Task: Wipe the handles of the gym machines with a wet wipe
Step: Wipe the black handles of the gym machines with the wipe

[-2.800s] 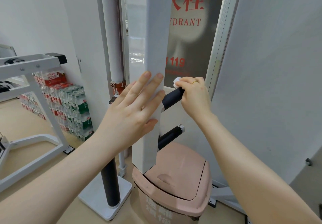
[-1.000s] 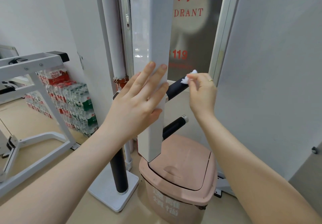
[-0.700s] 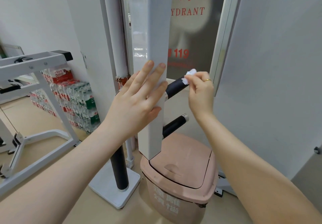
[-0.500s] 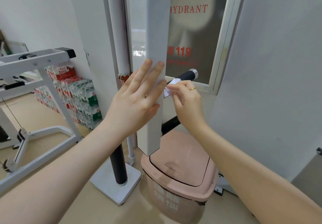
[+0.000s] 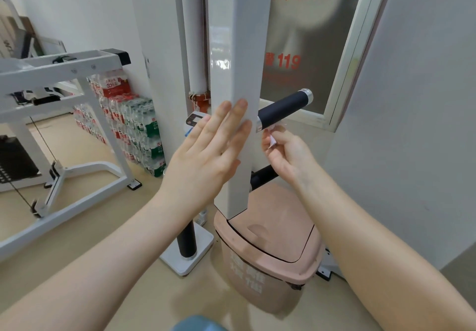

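The white upright post (image 5: 238,98) is braced by the left hand (image 5: 206,155), fingers straight and flat against its face, nothing gripped. Just below the inner end of the upper black handle (image 5: 283,109), the right hand (image 5: 286,150) is seen with a small wet wipe (image 5: 271,141) pinched between thumb and fingertips; the wipe looks crumpled to a scrap, though blur makes it hard to tell whether it touches the grip at all. The upper handle juts out to the right, its chrome cap (image 5: 306,96) bare, while the lower handle (image 5: 262,176) is mostly hidden behind the wrist. Here the risks are judged: with so little wipe exposed, the foam could be rubbed by bare fingertips rather than cloth, and the underside and far end could be missed. A pinch this light could let the wipe be dropped, straight onto the pink bin lid (image 5: 270,232) below. The lower handle could be skipped altogether, tucked as it is out of sight. If the post is pushed harder by the flat palm, the machine arm might be swung away from the wiping hand.
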